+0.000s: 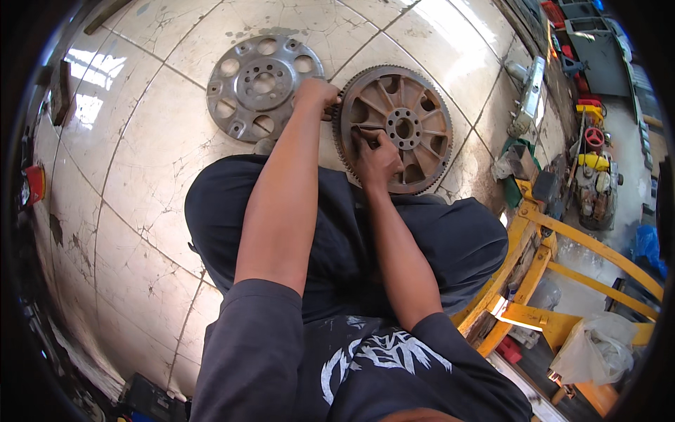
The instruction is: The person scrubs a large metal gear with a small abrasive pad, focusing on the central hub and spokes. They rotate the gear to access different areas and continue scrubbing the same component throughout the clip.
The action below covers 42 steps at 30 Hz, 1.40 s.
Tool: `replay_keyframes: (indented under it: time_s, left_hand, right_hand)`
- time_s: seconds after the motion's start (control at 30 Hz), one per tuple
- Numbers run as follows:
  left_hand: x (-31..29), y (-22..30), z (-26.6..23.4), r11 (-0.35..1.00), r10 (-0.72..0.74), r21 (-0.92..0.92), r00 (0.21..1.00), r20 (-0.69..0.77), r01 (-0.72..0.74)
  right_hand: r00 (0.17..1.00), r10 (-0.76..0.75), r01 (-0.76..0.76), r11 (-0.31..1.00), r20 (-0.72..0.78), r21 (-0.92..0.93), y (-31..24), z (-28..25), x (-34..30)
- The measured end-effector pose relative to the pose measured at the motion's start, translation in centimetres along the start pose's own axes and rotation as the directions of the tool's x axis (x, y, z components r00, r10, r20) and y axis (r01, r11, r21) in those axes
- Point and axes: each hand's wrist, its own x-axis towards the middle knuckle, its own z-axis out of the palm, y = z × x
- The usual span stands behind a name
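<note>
A rusty brown flywheel point(427, 151) with a toothed rim, spokes and a bolt-ringed hub is in front of my knees. My left hand point(316, 97) is closed at its upper left rim, fingers curled against the teeth. My right hand point(380, 160) is over the flywheel's left face, beside a dark opening between spokes. Its fingers are pinched together; what they hold, if anything, is too dark to make out. Left of the flywheel, a grey flexplate point(235, 83) with large round holes lies on the floor, partly behind my left forearm.
Cracked cream tiles point(148, 176) make up the floor. A yellow metal frame point(541, 260) stands close on my right, with a whitish plastic bag point(598, 348) on it. A metal engine part point(529, 95) lies at the far right, near a red and yellow machine point(594, 162).
</note>
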Motion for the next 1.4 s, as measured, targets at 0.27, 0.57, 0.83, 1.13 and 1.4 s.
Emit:
replay_keyframes:
  time_s: [0.27,0.57,0.83,1.13,1.4]
  left_hand:
    - [1.2,0.0,0.1,0.995,0.012,0.102,1.000,0.025,-0.015]
    - [5.6,-2.5,-0.7,0.979,0.123,0.173,0.991,-0.053,-0.113]
    - [-8.2,1.9,-1.1,0.767,0.556,0.477,0.815,-0.161,-0.429]
    - [-25.7,1.3,-1.6,0.563,0.822,-0.078,0.548,0.157,-0.823]
    - [-34.3,5.0,-0.8,0.451,0.868,0.157,0.473,0.155,-0.879]
  right_hand:
    - [0.932,-0.363,0.363,0.932,0.001,-0.008,-0.7,0.2,0.5]
    - [0.894,-0.441,0.436,0.897,0.079,0.069,-3.3,0.5,2.9]
    - [0.866,-0.380,0.348,0.925,0.324,0.152,-1.5,-8.7,1.8]
    - [0.821,-0.537,0.413,0.795,0.197,0.444,-4.6,-20.3,1.1]
    - [0.820,-0.491,0.194,0.724,0.296,0.662,-6.8,-24.9,2.3]
